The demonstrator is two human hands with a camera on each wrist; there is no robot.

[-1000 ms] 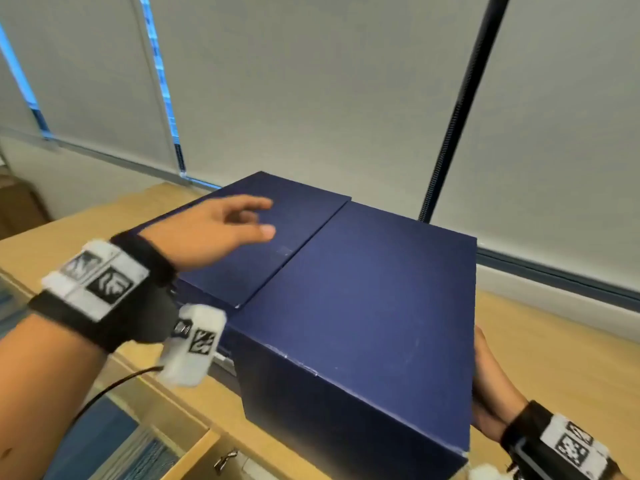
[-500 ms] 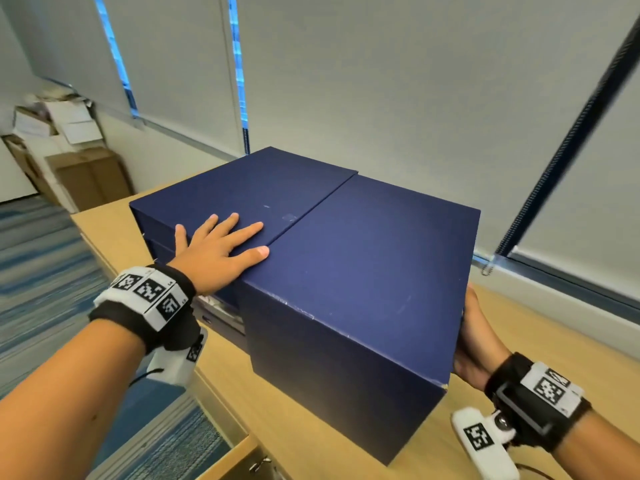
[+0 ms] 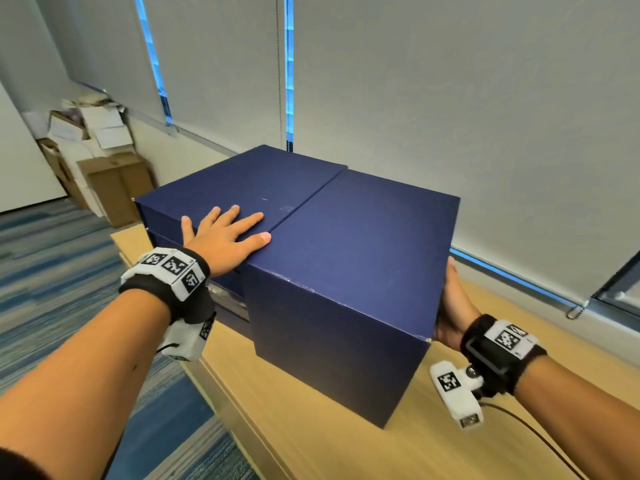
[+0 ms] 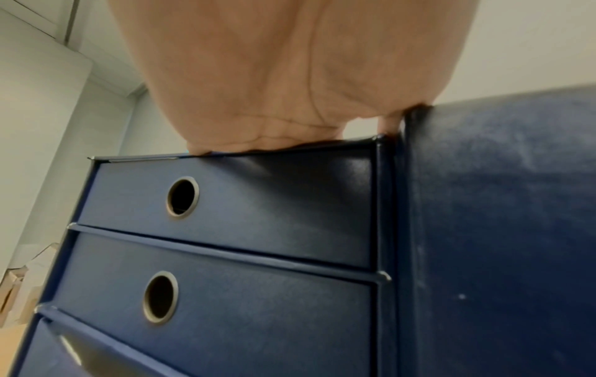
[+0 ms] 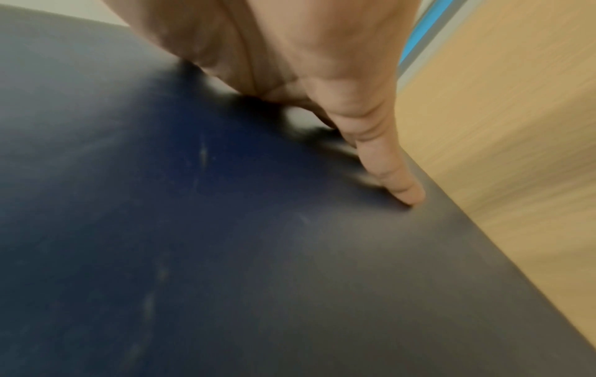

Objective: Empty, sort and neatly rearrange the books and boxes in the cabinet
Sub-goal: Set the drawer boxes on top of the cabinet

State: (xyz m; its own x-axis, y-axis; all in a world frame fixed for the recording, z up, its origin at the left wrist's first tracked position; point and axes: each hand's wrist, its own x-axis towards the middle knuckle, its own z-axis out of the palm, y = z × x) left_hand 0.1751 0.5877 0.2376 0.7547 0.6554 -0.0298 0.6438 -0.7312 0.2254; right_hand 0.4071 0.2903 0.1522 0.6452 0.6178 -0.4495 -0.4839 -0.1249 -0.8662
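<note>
Two dark blue boxes stand side by side on the wooden cabinet top (image 3: 363, 445). The left one is a drawer box (image 3: 242, 181) (image 4: 225, 216) with round finger holes in its drawer fronts. The right one is a plain large box (image 3: 363, 237) (image 5: 193, 229), set a little nearer to me. My left hand (image 3: 225, 233) lies flat on the drawer box's top, fingers straight, thumb against the large box's edge. My right hand (image 3: 450, 306) presses flat against the large box's right side, with straight fingers (image 5: 400, 183) on the panel.
Window blinds run behind the cabinet, with a bead chain (image 3: 575, 310) hanging at the right. Cardboard boxes and papers (image 3: 97, 161) are piled on the floor at the far left. Blue striped carpet (image 3: 52, 271) lies to the left of the cabinet.
My left hand came down from above and now lies flat on the drawer box. The head view has swung to the left and pulled back; the right hand stays on the large box's side.
</note>
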